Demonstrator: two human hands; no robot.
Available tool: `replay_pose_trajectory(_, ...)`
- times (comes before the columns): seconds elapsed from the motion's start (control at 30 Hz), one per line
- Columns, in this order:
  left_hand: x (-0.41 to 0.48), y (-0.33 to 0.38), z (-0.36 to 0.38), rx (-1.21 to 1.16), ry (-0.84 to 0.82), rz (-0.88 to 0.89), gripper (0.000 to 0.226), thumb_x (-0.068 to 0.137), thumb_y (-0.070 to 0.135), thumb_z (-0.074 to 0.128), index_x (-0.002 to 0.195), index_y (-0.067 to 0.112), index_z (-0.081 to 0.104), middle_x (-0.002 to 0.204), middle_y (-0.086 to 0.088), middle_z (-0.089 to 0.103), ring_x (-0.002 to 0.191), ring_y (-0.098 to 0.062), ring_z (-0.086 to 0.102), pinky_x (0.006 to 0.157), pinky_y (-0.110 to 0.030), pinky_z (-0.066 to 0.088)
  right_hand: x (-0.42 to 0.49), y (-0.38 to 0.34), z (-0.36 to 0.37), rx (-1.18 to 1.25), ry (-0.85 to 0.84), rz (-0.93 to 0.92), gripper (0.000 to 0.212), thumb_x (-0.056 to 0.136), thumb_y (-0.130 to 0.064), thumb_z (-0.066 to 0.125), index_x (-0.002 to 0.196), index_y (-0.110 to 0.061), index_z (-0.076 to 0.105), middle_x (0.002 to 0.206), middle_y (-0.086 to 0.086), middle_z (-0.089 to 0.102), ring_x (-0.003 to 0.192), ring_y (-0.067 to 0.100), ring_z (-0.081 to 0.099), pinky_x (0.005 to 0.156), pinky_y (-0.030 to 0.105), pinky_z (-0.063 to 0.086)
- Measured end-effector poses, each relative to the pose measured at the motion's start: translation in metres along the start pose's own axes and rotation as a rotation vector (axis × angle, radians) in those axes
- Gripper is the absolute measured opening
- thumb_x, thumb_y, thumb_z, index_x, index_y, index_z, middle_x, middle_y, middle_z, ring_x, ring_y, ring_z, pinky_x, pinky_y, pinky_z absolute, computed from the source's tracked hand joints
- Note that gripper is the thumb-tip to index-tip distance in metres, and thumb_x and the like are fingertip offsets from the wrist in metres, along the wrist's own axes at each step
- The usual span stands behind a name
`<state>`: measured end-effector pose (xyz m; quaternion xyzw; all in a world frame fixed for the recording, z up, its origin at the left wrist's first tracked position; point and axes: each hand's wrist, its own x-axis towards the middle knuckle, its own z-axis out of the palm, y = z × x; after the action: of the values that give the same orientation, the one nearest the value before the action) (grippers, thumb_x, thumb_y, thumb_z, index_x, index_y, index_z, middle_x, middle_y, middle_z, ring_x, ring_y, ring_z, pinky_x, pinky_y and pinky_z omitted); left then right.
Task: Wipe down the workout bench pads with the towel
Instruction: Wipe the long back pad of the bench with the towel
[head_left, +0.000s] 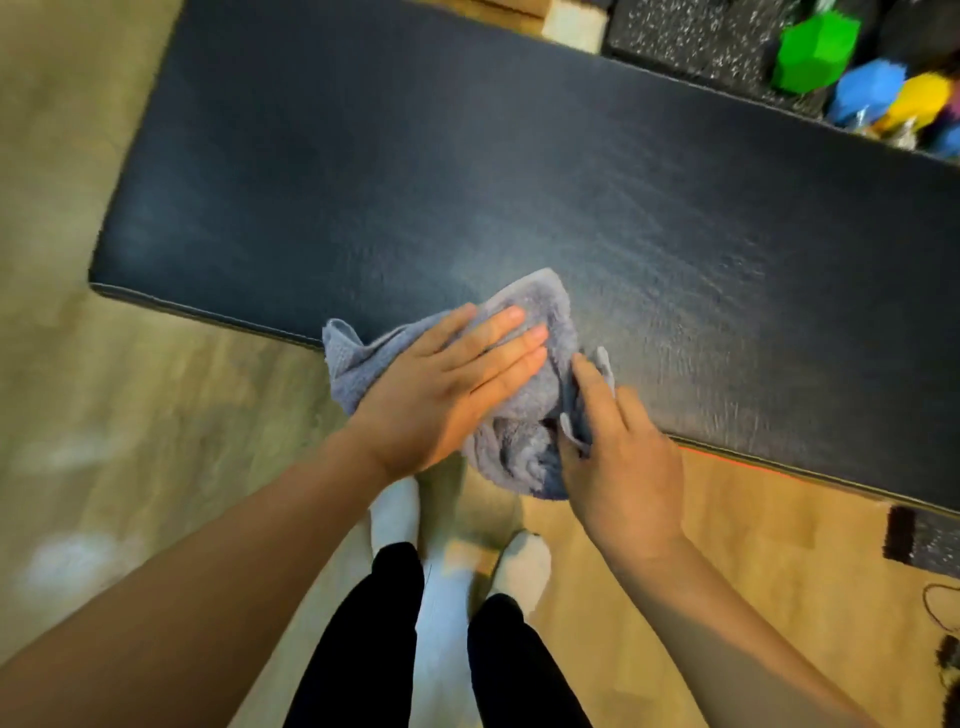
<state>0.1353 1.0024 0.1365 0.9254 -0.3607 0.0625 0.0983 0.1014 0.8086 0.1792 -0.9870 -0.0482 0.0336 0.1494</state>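
Grey terry cloth, the towel (519, 395), is seen in the head view bunched at the near edge of the bench pad (467, 182), part of it lying on the dark textured vinyl and part hanging over the edge toward the floor. All places below are given relative to this pad.

The left hand (441, 389) is laid flat on the towel, fingers (498, 338) extended and held close together, pressing the cloth onto the pad rather than clamped round it. The right hand (623, 467) is set at the pad's near edge, just beside the left; its fingers (592, 384) appear pinched on a loose fold of the towel, though the thumb side is partly hidden.

The step in hand is judged to be the wiping stroke, with the cloth being gathered for it. Most of the pad, from the near edge to the far edge and toward both ends, has yet to be covered. For a good result, the overhanging part should be brought up onto the pad, flat pressure should be kept under the left palm, and overlapping passes should be made along the pad's length. The coloured dumbbells (872, 88) beyond the far edge should not be disturbed.
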Motion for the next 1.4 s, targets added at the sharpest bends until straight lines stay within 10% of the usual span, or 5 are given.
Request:
replay_pose_trajectory(0.57, -0.153, -0.174, -0.043, 0.03, 0.074, -0.409, 0.042, 0.098, 0.003, 0.041, 0.139, -0.004, 0.045, 0.152, -0.015, 0.036, 0.144, -0.036, 0.027, 0.118, -0.048, 0.024, 0.094, -0.268, 0.08, -0.199, -0.134, -0.494, 0.069, 0.057, -0.024, 0.085, 0.12, -0.003, 0.064, 0.098, 0.014, 0.071, 0.034, 0.024, 0.053, 0.037, 0.021, 0.025)
replay_pose_trajectory(0.77, -0.175, -0.21, -0.057, -0.359, 0.115, -0.659, 0.065, 0.083, -0.011, 0.056, 0.144, 0.002, 0.04, 0.153, -0.005, 0.033, 0.142, -0.022, 0.031, 0.115, -0.028, 0.029, 0.119, -0.316, 0.083, -0.138, -0.296, -0.604, 0.077, 0.09, -0.017, 0.052, 0.151, -0.007, 0.005, 0.132, 0.011, 0.049, 0.087, 0.036, 0.062, 0.062, 0.036, 0.035)
replay_pose_trajectory(0.93, -0.173, -0.228, -0.083, -0.747, 0.068, -0.847, 0.066, 0.072, -0.021, 0.058, 0.131, 0.009, 0.057, 0.131, -0.004, 0.06, 0.122, -0.011, 0.054, 0.097, -0.016, 0.043, 0.15, -0.323, 0.077, -0.03, -0.359, -0.617, 0.047, 0.089, -0.017, 0.051, 0.134, -0.016, 0.038, 0.111, 0.008, 0.054, 0.09, 0.034, 0.056, 0.061, 0.038, 0.036)
replay_pose_trajectory(1.13, -0.15, -0.238, -0.099, -0.802, 0.075, -0.994, 0.021, 0.094, 0.013, 0.061, 0.098, 0.033, 0.067, 0.089, 0.016, 0.067, 0.087, -0.003, 0.061, 0.071, -0.015, 0.043, 0.21, -0.266, 0.051, 0.023, -0.162, -0.426, 0.023, 0.078, -0.009, 0.055, 0.097, -0.018, 0.064, 0.092, 0.008, 0.052, 0.08, 0.039, 0.054, 0.062, 0.037, 0.046)
replay_pose_trajectory(1.4, -0.13, -0.216, -0.081, -0.851, 0.091, -1.274, 0.037, 0.073, 0.062, 0.064, 0.087, 0.028, 0.068, 0.082, 0.009, 0.072, 0.078, -0.004, 0.065, 0.068, -0.03, 0.052, 0.153, -0.277, 0.053, 0.309, -0.148, -0.332, 0.075, 0.088, -0.051, 0.052, 0.151, -0.026, 0.02, 0.148, 0.016, 0.032, 0.135, 0.033, 0.033, 0.111, 0.046, 0.029)
